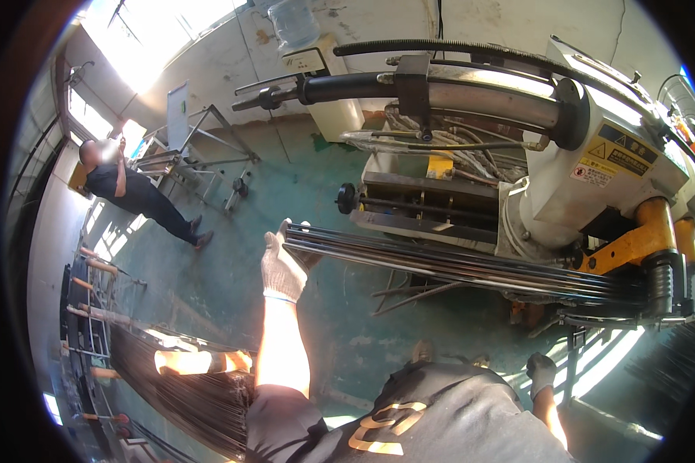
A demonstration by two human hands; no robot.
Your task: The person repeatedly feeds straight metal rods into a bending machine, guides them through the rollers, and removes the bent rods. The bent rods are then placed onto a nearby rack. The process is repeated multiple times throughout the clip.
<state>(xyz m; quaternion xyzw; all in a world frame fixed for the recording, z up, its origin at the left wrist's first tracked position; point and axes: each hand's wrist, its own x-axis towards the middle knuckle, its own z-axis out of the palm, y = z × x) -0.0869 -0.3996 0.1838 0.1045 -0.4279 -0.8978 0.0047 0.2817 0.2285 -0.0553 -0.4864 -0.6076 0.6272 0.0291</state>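
Note:
My left hand (286, 263), in a pale knit work glove, grips the near end of a bundle of thin metal rods (440, 257). Its thumb side faces me, and part of the fingers is hidden behind the rod ends. Rightward the rods run past the machine's base to an orange clamp arm (619, 246) and a dark coil spring (660, 283). Low at my right side hangs my right hand (541, 371), in a glove with a dark palm, apart from the rods; its finger pose is unclear.
A horizontal machine arm (486, 101) with hoses reaches across above the rods. Beneath it sits a steel frame with a black knob (346, 198). A large bundle of thin rods (179, 382) lies at lower left. A person (136, 188) stands near a metal-frame table (174, 159).

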